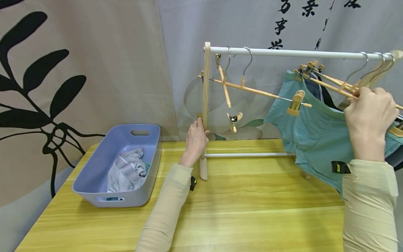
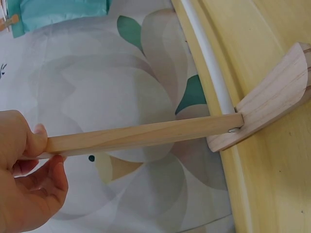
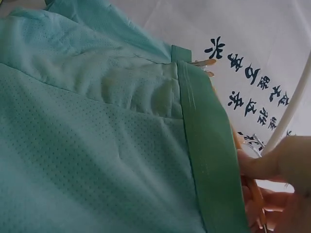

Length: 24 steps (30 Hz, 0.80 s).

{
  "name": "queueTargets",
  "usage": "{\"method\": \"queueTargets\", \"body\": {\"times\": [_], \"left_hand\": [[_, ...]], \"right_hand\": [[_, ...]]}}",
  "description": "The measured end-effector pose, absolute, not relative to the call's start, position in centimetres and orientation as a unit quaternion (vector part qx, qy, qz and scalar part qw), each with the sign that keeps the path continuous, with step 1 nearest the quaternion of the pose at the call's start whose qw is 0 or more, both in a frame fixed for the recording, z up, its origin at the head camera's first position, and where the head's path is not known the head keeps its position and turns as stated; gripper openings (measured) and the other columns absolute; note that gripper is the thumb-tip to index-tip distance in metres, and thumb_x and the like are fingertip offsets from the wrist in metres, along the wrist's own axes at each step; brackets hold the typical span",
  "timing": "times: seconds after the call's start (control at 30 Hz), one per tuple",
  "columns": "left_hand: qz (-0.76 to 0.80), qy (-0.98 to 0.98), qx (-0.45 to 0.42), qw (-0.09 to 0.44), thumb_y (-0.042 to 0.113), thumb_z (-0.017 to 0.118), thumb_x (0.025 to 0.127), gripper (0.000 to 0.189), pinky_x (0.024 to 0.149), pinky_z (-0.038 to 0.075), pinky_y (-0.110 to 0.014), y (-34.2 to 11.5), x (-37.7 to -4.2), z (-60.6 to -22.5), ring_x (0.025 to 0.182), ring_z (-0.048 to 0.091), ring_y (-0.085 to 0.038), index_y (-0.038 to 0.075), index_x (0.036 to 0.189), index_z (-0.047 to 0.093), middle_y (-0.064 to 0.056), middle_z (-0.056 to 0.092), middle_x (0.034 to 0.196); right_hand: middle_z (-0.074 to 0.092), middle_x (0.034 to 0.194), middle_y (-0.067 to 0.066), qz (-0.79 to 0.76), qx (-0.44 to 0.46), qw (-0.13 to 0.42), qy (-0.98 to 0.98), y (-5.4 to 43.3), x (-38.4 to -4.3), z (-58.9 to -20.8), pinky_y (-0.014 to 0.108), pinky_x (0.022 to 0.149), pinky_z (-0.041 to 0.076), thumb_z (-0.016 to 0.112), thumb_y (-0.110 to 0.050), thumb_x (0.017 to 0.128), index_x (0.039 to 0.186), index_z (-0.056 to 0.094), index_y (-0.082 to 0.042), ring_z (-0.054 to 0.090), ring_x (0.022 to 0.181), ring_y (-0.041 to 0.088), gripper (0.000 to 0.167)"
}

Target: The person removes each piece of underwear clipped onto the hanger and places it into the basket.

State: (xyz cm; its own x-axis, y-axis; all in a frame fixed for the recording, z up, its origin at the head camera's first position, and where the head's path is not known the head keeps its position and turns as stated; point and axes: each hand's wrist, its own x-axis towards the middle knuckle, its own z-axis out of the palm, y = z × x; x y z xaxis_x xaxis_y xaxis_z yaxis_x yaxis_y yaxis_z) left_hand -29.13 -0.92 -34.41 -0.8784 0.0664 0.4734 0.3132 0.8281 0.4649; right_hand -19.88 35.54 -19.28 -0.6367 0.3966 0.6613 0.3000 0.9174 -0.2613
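Observation:
In the head view my left hand (image 1: 196,138) holds the left wooden upright (image 1: 206,84) of a small clothes rack. The left wrist view has the thumb and fingers around that post (image 2: 146,132) above its foot (image 2: 272,97). On the right, my right hand (image 1: 369,115) grips a wooden clip hanger (image 1: 333,86) near its middle, close under the rack's white top rail (image 1: 289,53). Teal underpants (image 1: 321,136) hang from this hanger by the waistband. Their perforated fabric (image 3: 97,141) fills much of the right wrist view, with the waistband beside my fingers.
Two bare clip hangers (image 1: 258,91) hang at the rail's left end. Dark garments (image 1: 324,92) hang behind the teal pair. A blue-grey basket (image 1: 85,175) with crumpled grey cloth (image 1: 127,171) stands left on the wooden table (image 1: 252,217). A printed curtain (image 1: 126,63) is behind.

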Motion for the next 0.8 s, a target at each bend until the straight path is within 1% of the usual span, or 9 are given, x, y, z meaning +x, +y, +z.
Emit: {"method": "queueTargets", "body": {"times": [0.1,0.27,0.37,0.57,0.8], "left_hand": [[-0.275,-0.928,-0.104,0.228,0.015,0.061,0.092,0.047,0.070,0.053,-0.034,-0.9,-29.1,-34.4,0.084,0.058,-0.027,-0.001,0.131,0.041,-0.016,0.058,0.102],[-0.272,-0.928,-0.109,0.233,0.015,0.062,0.091,0.048,0.071,0.052,-0.034,-0.9,-29.1,-34.5,0.083,0.058,-0.028,-0.002,0.130,0.040,-0.016,0.059,0.101],[-0.272,-0.927,-0.108,0.233,0.015,0.063,0.090,0.048,0.072,0.052,-0.034,-0.9,-29.1,-34.5,0.084,0.058,-0.028,-0.002,0.129,0.040,-0.016,0.059,0.101],[-0.271,-0.928,-0.106,0.234,0.015,0.063,0.090,0.048,0.071,0.052,-0.033,-0.9,-29.1,-34.5,0.083,0.058,-0.027,-0.002,0.129,0.040,-0.016,0.059,0.101],[-0.273,-0.925,-0.111,0.241,0.014,0.063,0.090,0.048,0.071,0.053,-0.035,-1.0,-29.1,-34.6,0.083,0.058,-0.028,-0.002,0.129,0.041,-0.016,0.059,0.101]], "right_hand": [[0.053,0.104,0.033,0.078,-0.179,0.417,-0.888,35.4,-20.0,-19.7,0.069,0.082,0.035,0.044,-0.009,0.094,0.105,0.061,0.012,0.047,0.101,0.057,0.029],[0.055,0.103,0.033,0.103,-0.161,0.474,-0.860,35.1,-20.0,-19.9,0.068,0.082,0.033,0.046,-0.011,0.094,0.106,0.063,0.011,0.048,0.101,0.057,0.031],[0.057,0.105,0.033,0.114,-0.154,0.498,-0.846,35.0,-20.0,-19.9,0.066,0.082,0.034,0.046,-0.014,0.095,0.108,0.064,0.009,0.048,0.103,0.055,0.032],[0.059,0.102,0.032,0.120,-0.136,0.531,-0.828,34.6,-19.8,-20.2,0.064,0.081,0.035,0.048,-0.017,0.095,0.107,0.066,0.008,0.050,0.101,0.053,0.033],[0.060,0.100,0.032,0.107,-0.115,0.546,-0.823,34.1,-19.5,-20.6,0.064,0.077,0.036,0.050,-0.019,0.096,0.104,0.066,0.009,0.051,0.096,0.052,0.033]]}}
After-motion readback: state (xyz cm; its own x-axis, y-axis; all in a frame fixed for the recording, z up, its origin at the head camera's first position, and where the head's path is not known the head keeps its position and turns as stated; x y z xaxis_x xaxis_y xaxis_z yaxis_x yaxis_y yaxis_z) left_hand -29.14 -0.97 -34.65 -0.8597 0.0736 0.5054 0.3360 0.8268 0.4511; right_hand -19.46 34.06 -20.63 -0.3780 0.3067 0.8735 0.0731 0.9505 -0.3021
